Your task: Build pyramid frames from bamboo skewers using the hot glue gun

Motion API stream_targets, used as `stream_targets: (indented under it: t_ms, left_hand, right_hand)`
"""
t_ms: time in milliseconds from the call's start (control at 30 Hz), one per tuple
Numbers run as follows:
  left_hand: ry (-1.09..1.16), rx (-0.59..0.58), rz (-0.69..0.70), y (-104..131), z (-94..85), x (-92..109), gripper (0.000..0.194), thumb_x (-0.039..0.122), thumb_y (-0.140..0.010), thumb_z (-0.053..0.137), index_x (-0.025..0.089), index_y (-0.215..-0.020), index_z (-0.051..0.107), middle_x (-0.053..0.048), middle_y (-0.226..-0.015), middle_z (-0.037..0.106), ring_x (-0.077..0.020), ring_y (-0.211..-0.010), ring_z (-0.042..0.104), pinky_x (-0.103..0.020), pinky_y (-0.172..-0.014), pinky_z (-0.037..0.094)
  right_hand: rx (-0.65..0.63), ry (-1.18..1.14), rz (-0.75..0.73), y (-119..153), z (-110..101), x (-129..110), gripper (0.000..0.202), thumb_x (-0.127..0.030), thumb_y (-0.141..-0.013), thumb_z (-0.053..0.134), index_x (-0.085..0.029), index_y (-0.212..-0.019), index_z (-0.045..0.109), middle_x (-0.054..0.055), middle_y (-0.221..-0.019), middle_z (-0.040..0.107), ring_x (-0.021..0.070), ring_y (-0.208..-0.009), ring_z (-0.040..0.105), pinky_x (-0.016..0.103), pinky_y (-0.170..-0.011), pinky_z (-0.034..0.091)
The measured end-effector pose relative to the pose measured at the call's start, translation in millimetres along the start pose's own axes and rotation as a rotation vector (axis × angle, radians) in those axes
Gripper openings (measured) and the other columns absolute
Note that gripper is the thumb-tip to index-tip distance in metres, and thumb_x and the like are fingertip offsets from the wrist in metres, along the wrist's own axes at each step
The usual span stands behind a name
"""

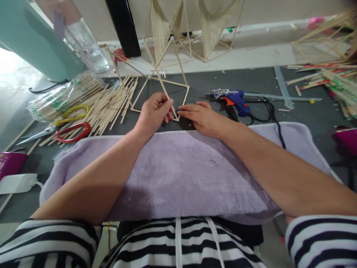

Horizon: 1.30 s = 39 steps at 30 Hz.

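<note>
My left hand (154, 113) pinches a thin wooden stick of a stick frame (160, 80) near its front corner, on the grey mat. My right hand (202, 116) lies flat beside it, fingertips touching the same corner of the frame. The frame is made of glued sticks, a flat square on the mat with slanted sticks rising to a peak. Both forearms rest on a lilac towel (181, 175) in front of me.
A pile of loose sticks (111, 102) and a bag of sticks (58, 98) lie left, with yellow scissors (71, 113) and red scissors (71, 132). A blue glue gun (234, 102) with black cord lies right. Finished stick structures (192, 33) stand behind; more sticks (329, 74) far right.
</note>
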<state>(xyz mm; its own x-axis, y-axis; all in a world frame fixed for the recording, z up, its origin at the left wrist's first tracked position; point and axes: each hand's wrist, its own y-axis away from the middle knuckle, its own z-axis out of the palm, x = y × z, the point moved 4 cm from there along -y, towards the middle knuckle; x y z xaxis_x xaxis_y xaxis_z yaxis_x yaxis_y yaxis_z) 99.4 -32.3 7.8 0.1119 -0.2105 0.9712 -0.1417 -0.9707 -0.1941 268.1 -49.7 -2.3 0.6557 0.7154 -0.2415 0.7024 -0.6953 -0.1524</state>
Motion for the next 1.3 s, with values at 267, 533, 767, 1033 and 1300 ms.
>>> stream_targets:
  t_ms: [267, 533, 767, 1033, 1300]
  left_hand:
    - [0.004, -0.034, -0.012, 1.4, 0.9, -1.0, 0.016, 0.028, -0.088, 0.061, 0.018, -0.079, 0.051, 0.004, -0.06, 0.061, -0.0052, -0.047, 0.058, -0.015, -0.04, 0.04]
    - [-0.009, -0.024, -0.03, 2.3, 1.3, -1.5, 0.015, 0.027, -0.088, 0.06, 0.018, -0.08, 0.051, 0.004, -0.062, 0.062, -0.0043, -0.047, 0.059, -0.014, -0.043, 0.042]
    - [0.004, -0.009, -0.087, 4.4, -2.9, -2.6, 0.015, 0.027, -0.088, 0.06, 0.018, -0.079, 0.051, 0.004, -0.063, 0.062, -0.0054, -0.047, 0.061, -0.014, -0.041, 0.042]
    - [0.032, -0.005, -0.11, 4.7, -3.8, -3.5, 0.014, 0.026, -0.087, 0.06, 0.018, -0.081, 0.051, 0.004, -0.064, 0.061, -0.0066, -0.047, 0.061, -0.015, -0.039, 0.042]
    - [0.043, -0.01, -0.141, 5.7, -3.5, -1.5, 0.012, 0.023, -0.087, 0.06, 0.018, -0.08, 0.052, 0.004, -0.064, 0.061, -0.0071, -0.046, 0.061, -0.016, -0.037, 0.041]
  right_hand:
    - [-0.05, 0.022, -0.003, 0.1, 3.1, -1.4, 0.062, -0.005, -0.079, 0.037, -0.018, -0.138, 0.053, 0.011, -0.147, 0.05, 0.0219, -0.133, 0.047, 0.05, -0.111, 0.025]
    - [-0.012, 0.012, -0.06, 0.1, 5.7, 2.5, 0.06, -0.006, -0.079, 0.039, -0.015, -0.136, 0.055, 0.012, -0.145, 0.051, 0.0242, -0.131, 0.049, 0.051, -0.11, 0.027]
    - [-0.013, -0.002, -0.082, 0.1, 5.3, 3.1, 0.06, -0.005, -0.079, 0.041, -0.013, -0.137, 0.054, 0.014, -0.145, 0.051, 0.0246, -0.132, 0.049, 0.051, -0.111, 0.029]
    - [0.107, -0.068, -0.059, -7.5, 4.9, 5.3, 0.036, -0.025, -0.092, 0.05, -0.016, -0.121, 0.068, 0.013, -0.131, 0.063, 0.0274, -0.121, 0.057, 0.047, -0.103, 0.039]
    - [0.224, -0.126, -0.053, -18.6, 9.0, 9.7, 0.022, -0.026, -0.088, 0.061, -0.027, -0.103, 0.076, 0.005, -0.113, 0.072, 0.0234, -0.106, 0.062, 0.042, -0.095, 0.042]
